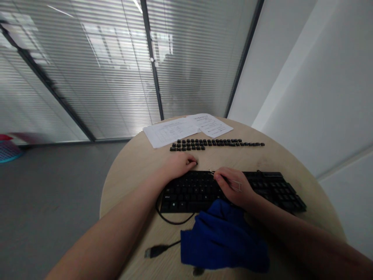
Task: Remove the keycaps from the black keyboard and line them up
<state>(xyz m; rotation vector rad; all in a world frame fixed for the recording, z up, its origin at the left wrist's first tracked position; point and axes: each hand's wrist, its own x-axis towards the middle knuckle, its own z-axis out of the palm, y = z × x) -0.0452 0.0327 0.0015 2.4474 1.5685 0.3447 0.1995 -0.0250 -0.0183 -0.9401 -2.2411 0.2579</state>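
Note:
A black keyboard (186, 196) lies across the table in front of me, with the keys on its left part in place. My left hand (181, 165) is above its upper left edge, thumb and fingers pinched on a small black keycap (196, 163). Over the middle of the keyboard, my right hand (235, 186) is closed around a thin wire keycap puller (239, 187). The puller's wire ends point left, out past the fingers, near the keyboard's top edge. Beyond the hands, loose black keycaps (217, 142) are laid out in rows on the table.
A blue cloth (224, 243) lies crumpled at the keyboard's front edge. Beside it is a USB plug (155, 251) on a black cable. Printed sheets (171, 130) rest at the far side of the round wooden table (122, 175). A basket (8, 149) stands on the floor at left.

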